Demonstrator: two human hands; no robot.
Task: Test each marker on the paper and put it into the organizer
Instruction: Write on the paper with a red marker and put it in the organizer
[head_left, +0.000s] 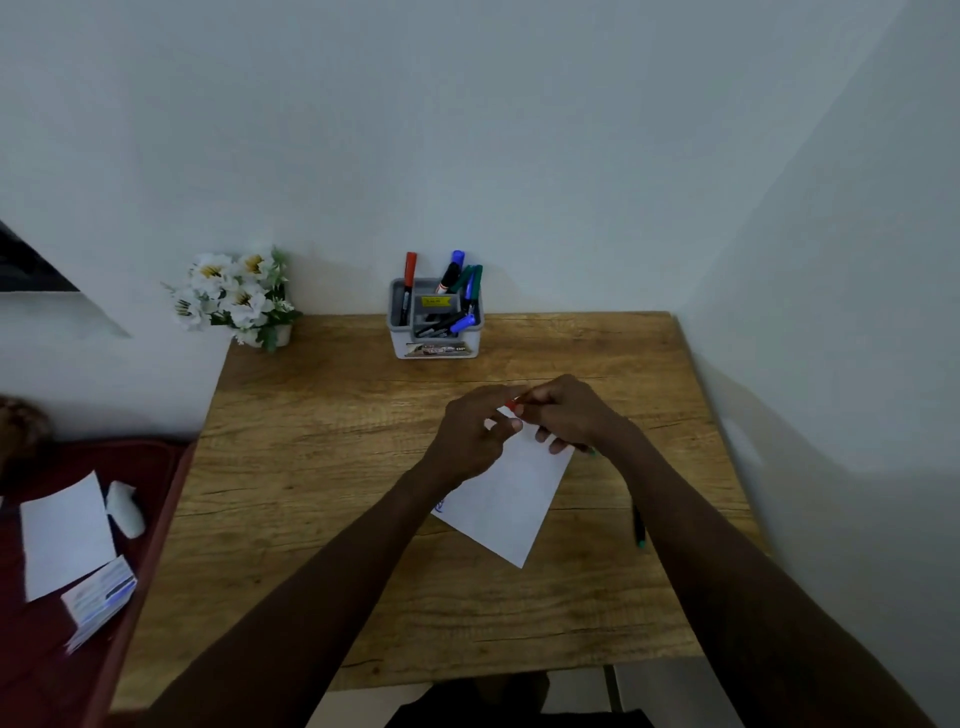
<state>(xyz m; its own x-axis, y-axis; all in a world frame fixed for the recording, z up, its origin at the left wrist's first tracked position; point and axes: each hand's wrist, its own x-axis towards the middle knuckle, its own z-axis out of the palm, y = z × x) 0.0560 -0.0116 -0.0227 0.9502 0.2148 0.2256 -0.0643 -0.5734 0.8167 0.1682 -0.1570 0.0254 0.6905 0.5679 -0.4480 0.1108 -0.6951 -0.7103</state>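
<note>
I am holding a red marker (511, 404) over the far end of the paper (506, 506). My left hand (475, 434) is pinching its red end and my right hand (569, 415) is gripping its body. The organizer (401, 344) is standing at 12 o'clock from them.

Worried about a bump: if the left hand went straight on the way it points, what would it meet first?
The left hand would meet the red marker and the right hand at once; they seem to touch.

Forearms (332, 561) bare — left hand (470, 441), right hand (569, 415) ungloved.
</note>
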